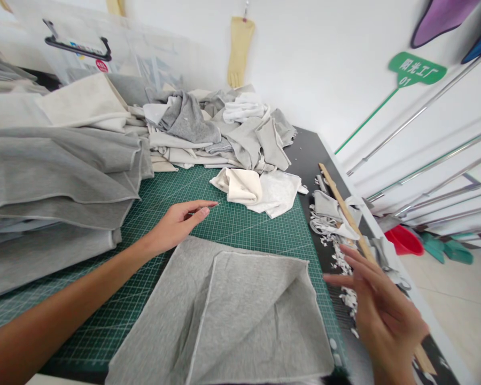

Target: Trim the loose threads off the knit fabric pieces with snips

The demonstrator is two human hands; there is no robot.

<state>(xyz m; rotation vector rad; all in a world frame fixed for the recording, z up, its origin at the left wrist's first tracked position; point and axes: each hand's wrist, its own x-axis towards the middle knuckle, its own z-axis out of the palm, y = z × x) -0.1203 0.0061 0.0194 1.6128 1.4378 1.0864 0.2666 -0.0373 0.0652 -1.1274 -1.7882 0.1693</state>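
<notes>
A grey fabric piece (256,310) with pale overlocked edges lies folded over itself on the green cutting mat (164,192), its upper right corner creased. My left hand (182,222) hovers just past its far left edge, thumb and forefinger drawn close in a pinch. Something tiny and pale seems to show at the fingertips, too small to name. To the right of the cloth, over the scrap-strewn table edge, my right hand (385,305) is slightly blurred. Its thumb and forefinger are spread apart, with nothing visible between them.
Stacked grey fabric (60,171) covers the left side. A heap of cloth (220,128) lies at the back, with cream cloth (240,184) and white cloth (276,190) before it. A wooden strip (344,208) and white scraps (347,297) line the right edge. A clear bin (116,48) stands behind.
</notes>
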